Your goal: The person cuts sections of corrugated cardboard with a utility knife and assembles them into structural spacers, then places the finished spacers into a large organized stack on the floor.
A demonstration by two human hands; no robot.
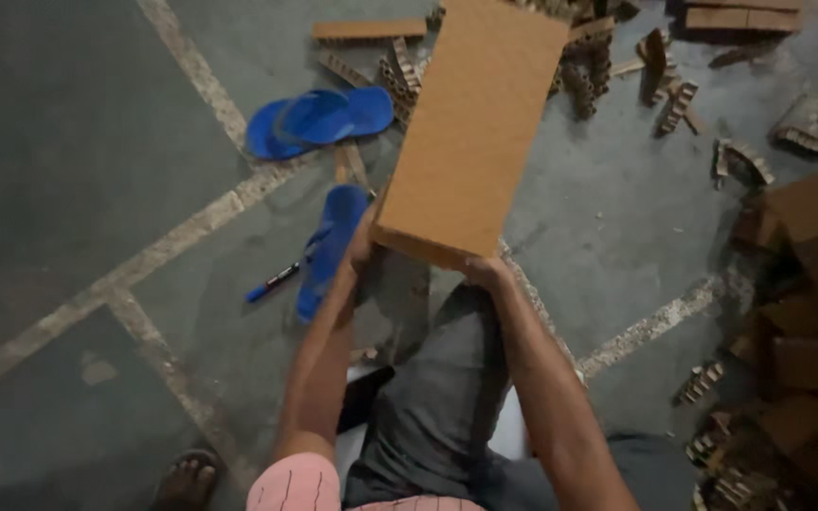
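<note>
A thick brown cardboard slab (471, 128) is held up in front of me, tilted, its far end reaching the top of the view. My left hand (364, 242) grips its near left corner. My right hand (487, 272) holds the near bottom edge from below. Both forearms rise from my lap, over my grey trousers (437, 397).
Two blue flip-flops (319, 118) (331, 248) and a blue marker pen (272, 281) lie on the grey floor to the left. Cut honeycomb cardboard strips (674, 104) litter the far floor. More cardboard blocks (807, 284) are piled at right. A bare foot (186, 478) shows at bottom left.
</note>
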